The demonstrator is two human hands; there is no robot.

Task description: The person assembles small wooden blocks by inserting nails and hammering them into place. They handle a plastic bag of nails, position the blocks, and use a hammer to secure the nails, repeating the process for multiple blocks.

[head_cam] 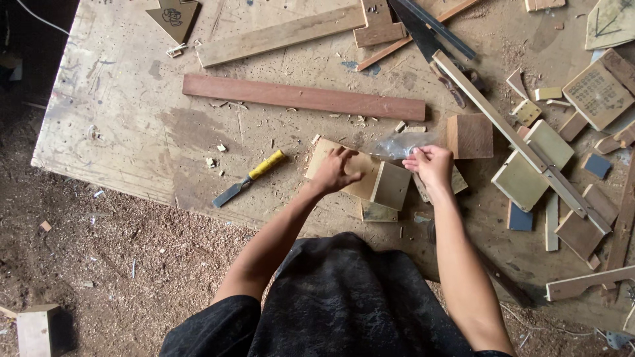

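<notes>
Nearby, chisel (pixel 246 182), red plank (pixel 303 97) (bag (pixel 401 143), perhaps)

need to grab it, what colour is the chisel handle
Yellow; the chisel shows clearly in the head view.

Bare worktop (pixel 132 125) lies open left of the chisel (pixel 248 178). Rightward, wood offcuts (pixel 529 172) and a long batten (pixel 509 132) crowd the way.

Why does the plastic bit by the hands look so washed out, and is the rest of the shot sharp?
Head view: soft, even daylight, so shadows are faint. The clear plastic bag by the right hand catches a pale glare. The left hand on the wooden block and the yellow-handled chisel look sharp. The floor at the left goes dark, and the long boards bend slightly near the edges.
</notes>
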